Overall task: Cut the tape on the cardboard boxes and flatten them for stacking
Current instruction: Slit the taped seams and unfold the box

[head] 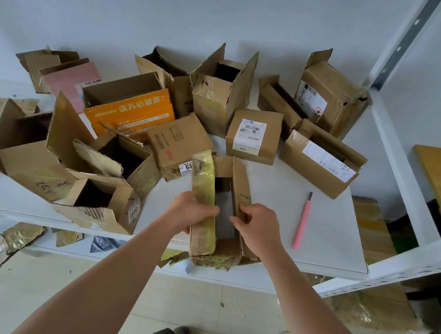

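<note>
Both hands are gripping one small, open, brown cardboard box [221,224] at the near edge of the white shelf surface [326,241]. The left hand [190,211] is curling round the yellowish-taped left flap [205,184]; the right hand [258,222] is pinching the plain brown right flap [240,187], and the box's pale interior is showing between the two grips. Right of the right hand, apart from the box, a slim pink utility knife [302,223] is lying on the shelf. Beyond both grips, many opened brown cartons are crowding the surface, among them an orange printed cardboard box [129,117].
</note>
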The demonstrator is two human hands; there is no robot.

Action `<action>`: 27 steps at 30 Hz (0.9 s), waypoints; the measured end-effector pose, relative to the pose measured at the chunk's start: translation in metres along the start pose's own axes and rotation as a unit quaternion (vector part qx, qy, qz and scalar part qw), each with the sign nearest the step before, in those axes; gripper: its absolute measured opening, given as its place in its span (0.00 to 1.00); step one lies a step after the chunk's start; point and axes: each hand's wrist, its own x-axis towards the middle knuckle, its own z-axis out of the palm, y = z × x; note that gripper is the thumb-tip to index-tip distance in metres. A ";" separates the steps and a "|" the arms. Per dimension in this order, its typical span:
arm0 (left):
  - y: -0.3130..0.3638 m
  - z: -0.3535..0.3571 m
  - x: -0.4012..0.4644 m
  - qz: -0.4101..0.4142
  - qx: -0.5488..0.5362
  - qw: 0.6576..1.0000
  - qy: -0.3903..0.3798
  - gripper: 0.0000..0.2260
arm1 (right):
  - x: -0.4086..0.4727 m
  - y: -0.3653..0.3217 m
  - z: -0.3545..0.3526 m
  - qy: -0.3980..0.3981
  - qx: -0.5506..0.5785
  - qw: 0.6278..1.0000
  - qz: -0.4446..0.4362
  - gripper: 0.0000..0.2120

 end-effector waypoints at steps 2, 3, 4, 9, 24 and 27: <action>-0.007 -0.012 -0.001 -0.004 -0.100 0.993 -0.058 0.16 | 0.002 0.002 0.001 0.003 0.007 1.000 -0.001 0.10; -0.011 -0.018 -0.002 -0.008 -0.147 0.985 -0.091 0.16 | 0.002 0.003 0.002 0.004 0.009 1.000 -0.002 0.11; -0.016 -0.025 -0.003 -0.011 -0.195 0.973 -0.122 0.17 | 0.002 0.003 0.002 0.003 0.011 1.000 -0.003 0.14; -0.056 -0.052 -0.004 0.003 -0.412 0.887 -0.208 0.12 | 0.000 0.004 0.002 0.008 0.042 0.999 -0.002 0.16; -0.036 -0.037 0.001 0.177 0.151 0.964 0.130 0.39 | 0.031 -0.011 -0.018 0.026 -0.092 0.991 -0.092 0.18; -0.032 -0.035 0.006 0.164 0.169 0.963 0.130 0.39 | 0.032 -0.001 -0.019 0.014 -0.079 0.992 -0.093 0.18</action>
